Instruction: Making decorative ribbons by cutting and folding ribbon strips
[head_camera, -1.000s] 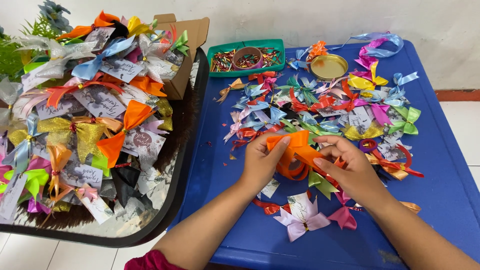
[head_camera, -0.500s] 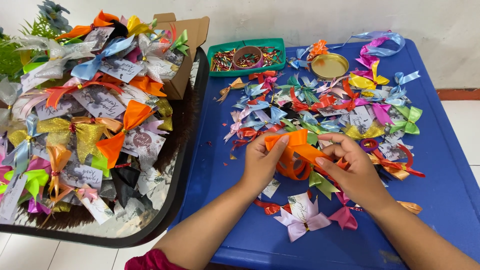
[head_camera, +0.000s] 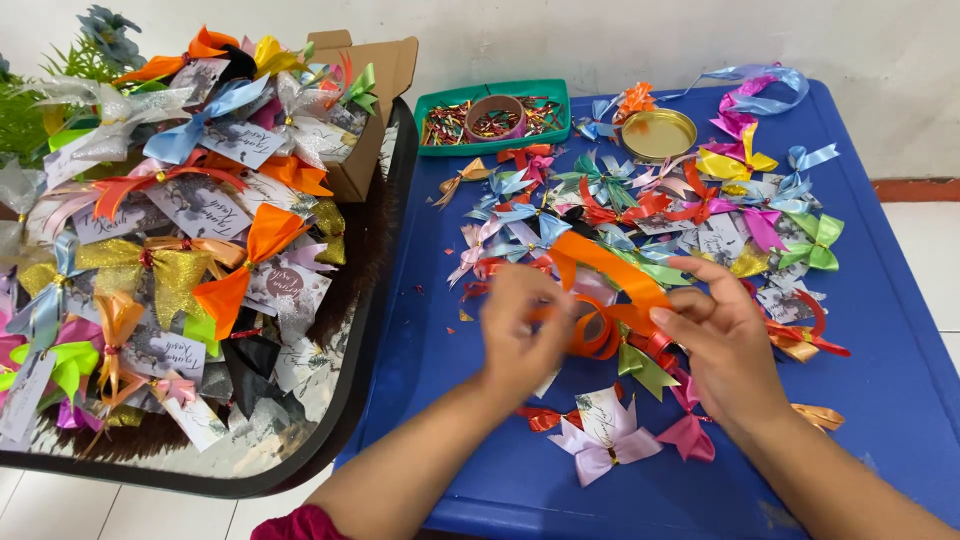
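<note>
Blue table (head_camera: 900, 330), looped glossy orange ribbon (head_camera: 600, 290)

Bare blue counter (head_camera: 430, 300) runs down the left side, so a hand could pass there. Ahead, a heap of bows (head_camera: 650, 200) blocks the way. A green tray (head_camera: 432, 105) sits at the back. The big tray (head_camera: 370, 330) walls off the left.

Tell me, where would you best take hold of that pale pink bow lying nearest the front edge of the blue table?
Probably at its knotted middle. The pale pink bow lies flat with loops fanning outward, so the centre is the narrow, firm part. Coming from above suits it, fingers either side of the knot; the left hand and right hand are busy with the orange ribbon.
</note>
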